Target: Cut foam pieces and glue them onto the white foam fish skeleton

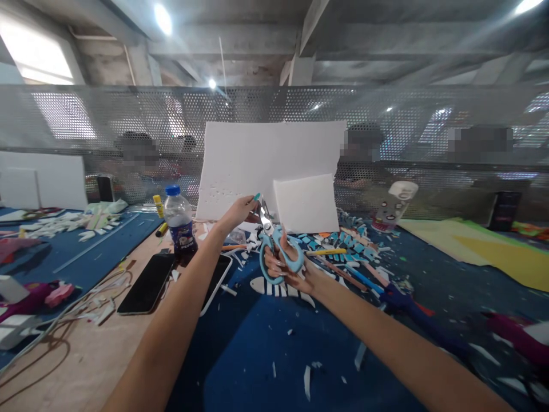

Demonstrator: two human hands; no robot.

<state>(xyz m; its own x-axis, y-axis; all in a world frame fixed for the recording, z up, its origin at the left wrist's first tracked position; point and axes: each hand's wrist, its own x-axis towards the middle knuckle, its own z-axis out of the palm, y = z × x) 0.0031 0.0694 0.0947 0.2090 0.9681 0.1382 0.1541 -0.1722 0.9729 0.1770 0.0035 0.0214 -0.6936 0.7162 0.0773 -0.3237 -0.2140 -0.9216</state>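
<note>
My right hand (285,266) grips light-blue-handled scissors (266,220), with fingers through the handle loops and the blades pointing up and away. My left hand (240,212) is closed in a pinch beside the blades, with a small teal piece (257,196) at its fingertips; the piece's shape is too small to make out. Below my right hand, a white fish-skeleton cutout (258,285) lies on the blue mat (257,355). Small blue and white scraps (355,240) are heaped beyond and to the right of the scissors.
A cola bottle (180,220) and a black phone (146,284) stand and lie left of my left forearm. White foam boards (274,149) lean against a perforated metal screen (171,114). A yellow pencil-like stick (326,252), a blue glue gun (407,300) and a cup (392,206) are right.
</note>
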